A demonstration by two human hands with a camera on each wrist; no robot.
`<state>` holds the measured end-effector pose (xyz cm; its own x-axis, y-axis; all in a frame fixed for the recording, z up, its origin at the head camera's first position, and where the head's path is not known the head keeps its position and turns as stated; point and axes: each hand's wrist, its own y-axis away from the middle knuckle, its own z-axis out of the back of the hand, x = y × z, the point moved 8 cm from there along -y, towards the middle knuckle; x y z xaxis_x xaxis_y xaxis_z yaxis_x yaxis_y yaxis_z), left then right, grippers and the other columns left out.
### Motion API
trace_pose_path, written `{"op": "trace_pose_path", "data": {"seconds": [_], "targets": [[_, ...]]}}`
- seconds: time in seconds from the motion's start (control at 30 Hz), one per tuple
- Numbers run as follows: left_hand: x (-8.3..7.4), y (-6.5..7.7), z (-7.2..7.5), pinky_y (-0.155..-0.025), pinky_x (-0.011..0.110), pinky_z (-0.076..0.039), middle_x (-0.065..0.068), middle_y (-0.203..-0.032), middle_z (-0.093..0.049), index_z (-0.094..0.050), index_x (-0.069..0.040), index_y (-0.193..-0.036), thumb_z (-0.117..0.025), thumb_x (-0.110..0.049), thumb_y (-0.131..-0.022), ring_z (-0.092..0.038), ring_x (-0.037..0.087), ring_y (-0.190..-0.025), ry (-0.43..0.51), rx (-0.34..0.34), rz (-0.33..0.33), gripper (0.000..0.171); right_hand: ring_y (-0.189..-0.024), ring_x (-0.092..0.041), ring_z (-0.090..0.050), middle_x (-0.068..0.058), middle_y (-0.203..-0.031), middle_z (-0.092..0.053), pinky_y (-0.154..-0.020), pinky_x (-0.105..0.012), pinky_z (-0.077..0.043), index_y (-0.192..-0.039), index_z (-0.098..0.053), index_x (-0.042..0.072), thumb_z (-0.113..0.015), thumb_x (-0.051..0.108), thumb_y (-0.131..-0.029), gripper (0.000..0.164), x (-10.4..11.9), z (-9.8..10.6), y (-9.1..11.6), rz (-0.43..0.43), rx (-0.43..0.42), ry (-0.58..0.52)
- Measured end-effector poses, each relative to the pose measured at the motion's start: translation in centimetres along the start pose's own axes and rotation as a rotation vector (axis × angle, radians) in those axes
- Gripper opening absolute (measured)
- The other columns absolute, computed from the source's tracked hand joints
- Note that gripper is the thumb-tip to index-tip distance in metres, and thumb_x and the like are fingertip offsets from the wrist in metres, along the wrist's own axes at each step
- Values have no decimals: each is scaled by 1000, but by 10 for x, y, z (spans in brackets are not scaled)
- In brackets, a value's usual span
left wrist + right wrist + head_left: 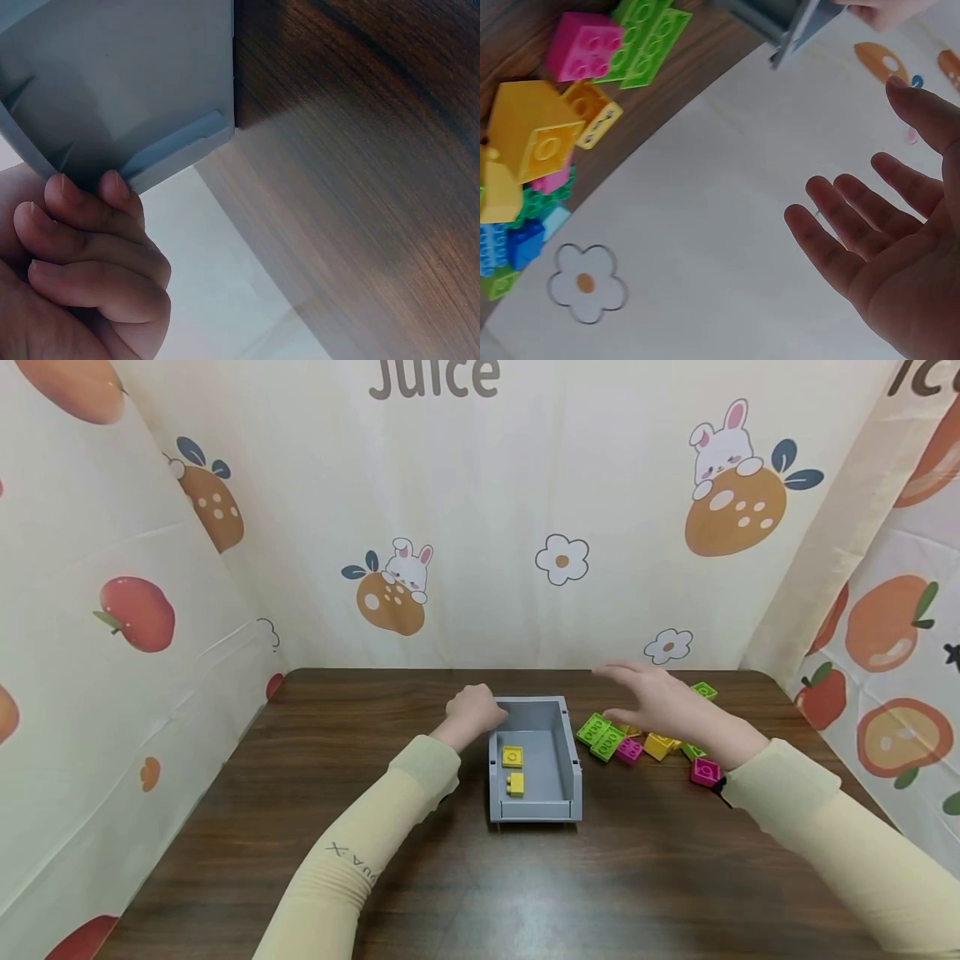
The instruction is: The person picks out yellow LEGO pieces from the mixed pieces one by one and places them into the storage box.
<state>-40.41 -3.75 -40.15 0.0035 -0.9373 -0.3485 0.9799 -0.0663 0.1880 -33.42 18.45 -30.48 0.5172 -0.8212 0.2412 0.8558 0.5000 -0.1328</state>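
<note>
Currently, the open-topped grey plastic bin [535,812] sits near the middle of the dark wood-grain tabletop [637,860]. Left hand [476,714] at its far left corner; the left wrist view shows those fingers curled about the bin's edge, gripping it. Right hand [660,697] is raised near the heap of bricks, fingers spread and loose, palm bare, nothing held.

Handling (judgement): bin looks light, stiff and smooth-walled; likely slides on the polished wood if nudged, so a corner or side-wall hold should steady it best. Little sign of fragility. Bin contents: a flat yellow square plastic piece [512,756] and, nearer the front wall, a small yellow studded brick [516,785], apart from each other and well within finger reach from above.

Loose bricks, right of bin: paired lime-green studded bricks [607,743], a magenta studded brick [628,751] just beside them, a chunky yellow block [660,745], and a second magenta brick [705,772] near the right sleeve [783,785]. Right wrist view adds a dark blue brick [525,244] within the cluster. All probably light, hard, best pinched across opposite sides.

Obstructions: right hand and forearm mask part of the heap in the head view; crowded neighbours limit finger room. Printed curtain [480,639] closes off the rear.
</note>
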Motion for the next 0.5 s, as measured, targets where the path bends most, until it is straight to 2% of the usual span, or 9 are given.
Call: {"op": "trace_pose_path", "data": {"seconds": [0.23,0.5], "targets": [[0,0,1,-43,25,-34,-2,-54,-42,-53,-12,-62,-61,-32,-87,-42,11,-47,1,3,1,32,-127,-41,-43,-20,-144,-37,-100,-56,-38,-141,-40,8,-70,23,-85,65,-27,-9,2,-61,27,-37],[-1,1,1,-44,25,-34,-1,-56,-43,-57,-11,-66,-62,-32,-86,-42,11,-48,0,4,2,30,-124,-45,-43,-23,-145,-34,-98,-58,-39,-140,-41,6,-70,23,-85,65,-54,-23,0,-115,54,-42]]}}
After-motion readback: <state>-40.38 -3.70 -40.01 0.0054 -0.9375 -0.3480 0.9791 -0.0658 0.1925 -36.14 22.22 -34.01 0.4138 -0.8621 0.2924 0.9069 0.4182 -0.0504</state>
